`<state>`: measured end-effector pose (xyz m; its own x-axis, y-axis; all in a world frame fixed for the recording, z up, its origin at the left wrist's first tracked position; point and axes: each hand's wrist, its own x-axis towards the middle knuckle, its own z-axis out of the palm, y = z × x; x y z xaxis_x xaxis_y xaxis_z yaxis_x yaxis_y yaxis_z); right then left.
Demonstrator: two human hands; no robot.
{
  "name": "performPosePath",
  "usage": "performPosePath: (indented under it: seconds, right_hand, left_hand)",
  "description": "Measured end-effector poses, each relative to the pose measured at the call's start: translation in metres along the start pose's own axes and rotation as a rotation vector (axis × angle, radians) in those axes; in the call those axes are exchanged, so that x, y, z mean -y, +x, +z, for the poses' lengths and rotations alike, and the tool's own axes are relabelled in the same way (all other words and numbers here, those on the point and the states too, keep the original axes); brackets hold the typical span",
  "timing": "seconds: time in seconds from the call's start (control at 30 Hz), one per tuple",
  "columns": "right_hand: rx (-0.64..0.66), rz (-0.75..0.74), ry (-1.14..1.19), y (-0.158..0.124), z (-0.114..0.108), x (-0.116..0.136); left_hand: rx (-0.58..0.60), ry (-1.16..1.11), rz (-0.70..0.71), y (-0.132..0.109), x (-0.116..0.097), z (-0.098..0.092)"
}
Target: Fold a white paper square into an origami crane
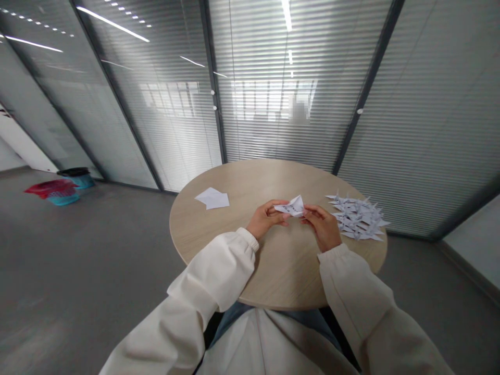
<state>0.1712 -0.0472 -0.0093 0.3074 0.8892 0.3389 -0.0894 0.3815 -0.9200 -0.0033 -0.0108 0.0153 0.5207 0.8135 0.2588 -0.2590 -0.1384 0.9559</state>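
Between my two hands, above the middle of a round wooden table (281,276), is a partly folded piece of white paper (292,207) with dark print on it. My left hand (269,216) pinches its left side, fingers closed on the edge. On the other side my right hand (321,221) grips the paper's right edge between thumb and fingers. One corner of the paper points upward. A heap of folded white paper cranes (359,216) lies just right of my right hand. Some white paper sheets (213,198) rest on the table to the left.
Glass partitions with blinds (273,135) stand right behind the table. On the grey floor at the far left are a bin with a red liner (54,190) and a bin with a black liner (80,178). A white wall (476,250) rises at the right.
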Motion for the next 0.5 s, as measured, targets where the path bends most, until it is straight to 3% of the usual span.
performPosePath:
  seconds: [0.5]
  right_hand:
    - [-0.001, -0.021, -0.152, -0.0019, 0.0010, 0.0070]
  left_hand:
    - [-0.045, 0.071, -0.028, 0.0007, -0.0001, -0.0028]
